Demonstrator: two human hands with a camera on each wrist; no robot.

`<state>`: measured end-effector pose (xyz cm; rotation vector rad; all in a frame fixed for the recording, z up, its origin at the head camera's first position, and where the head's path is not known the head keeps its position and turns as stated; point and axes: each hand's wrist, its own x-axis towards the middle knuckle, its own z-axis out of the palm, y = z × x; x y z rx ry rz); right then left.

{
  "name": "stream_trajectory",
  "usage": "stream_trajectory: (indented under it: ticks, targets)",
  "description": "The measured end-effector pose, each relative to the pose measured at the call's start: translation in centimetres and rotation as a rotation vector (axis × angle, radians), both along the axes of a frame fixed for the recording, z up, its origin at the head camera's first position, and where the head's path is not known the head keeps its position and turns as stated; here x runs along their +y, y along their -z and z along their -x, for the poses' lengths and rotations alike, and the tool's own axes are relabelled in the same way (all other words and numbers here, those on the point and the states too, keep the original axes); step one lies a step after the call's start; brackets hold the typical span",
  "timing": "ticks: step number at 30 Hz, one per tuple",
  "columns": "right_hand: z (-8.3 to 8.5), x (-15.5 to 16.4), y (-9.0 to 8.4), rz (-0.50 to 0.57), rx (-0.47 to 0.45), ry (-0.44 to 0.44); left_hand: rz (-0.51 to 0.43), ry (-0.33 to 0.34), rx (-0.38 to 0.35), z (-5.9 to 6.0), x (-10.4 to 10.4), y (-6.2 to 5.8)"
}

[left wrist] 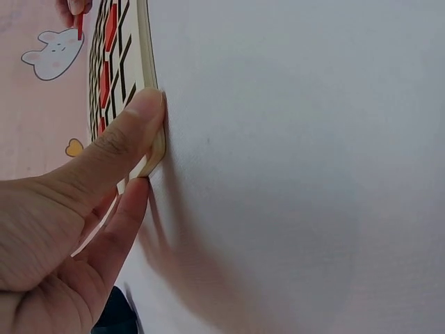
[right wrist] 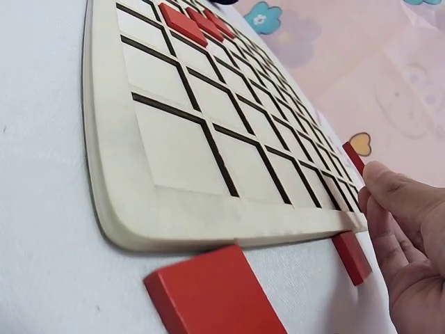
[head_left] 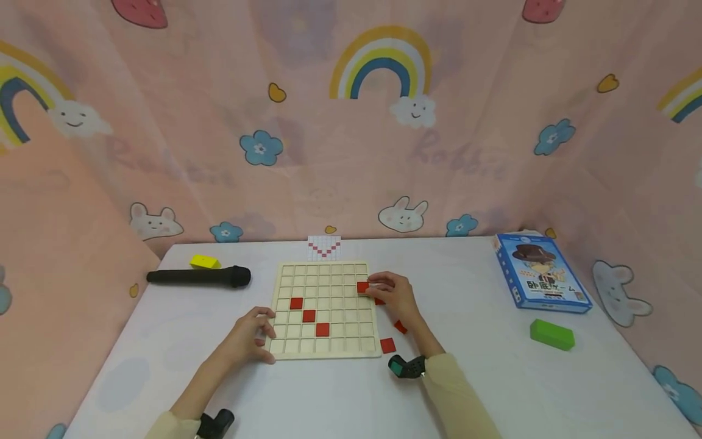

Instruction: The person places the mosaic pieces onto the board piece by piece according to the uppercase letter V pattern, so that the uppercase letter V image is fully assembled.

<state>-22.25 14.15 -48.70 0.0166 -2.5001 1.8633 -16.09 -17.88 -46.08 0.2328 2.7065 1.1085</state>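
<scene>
A pale square grid board point(head_left: 339, 353) lies on the table, with three red tiles point(head_left: 309, 316) set in its cells on a slanting line. My left hand point(head_left: 241, 338) holds the board's near left corner, the thumb point(left wrist: 132, 129) pressed to its edge. Over the right side of the board, my right hand point(head_left: 396, 297) pinches a red tile point(head_left: 362, 287) between thumb and fingers; the right wrist view shows this held tile point(right wrist: 354, 157) tilted at the fingertips. Loose red tiles point(head_left: 387, 346) lie beside the board's right edge, one partly hidden under the right hand.
Behind the board is a small card point(head_left: 324, 248) with a red V pattern on a grid. A black microphone point(head_left: 197, 277) and a yellow block point(head_left: 205, 261) lie at the left. On the right are a blue game box point(head_left: 543, 272) and a green block point(head_left: 552, 335).
</scene>
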Motion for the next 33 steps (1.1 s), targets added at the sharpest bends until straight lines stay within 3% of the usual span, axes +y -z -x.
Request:
stream_trajectory:
  ticks: [10, 26, 33]
  targets:
    - [0.0, -2.8, 0.3, 0.020, 0.036, -0.032, 0.008, -0.028, -0.018, -0.1, 0.4, 0.0]
    - [0.8, -7.5, 0.5, 0.049, 0.123, -0.123, 0.021, -0.014, 0.017, -0.1, 0.1, -0.2]
    - [1.2, -9.1, 0.7, 0.013, 0.120, -0.106, 0.014, -0.006, 0.019, -0.1, 0.2, 0.1]
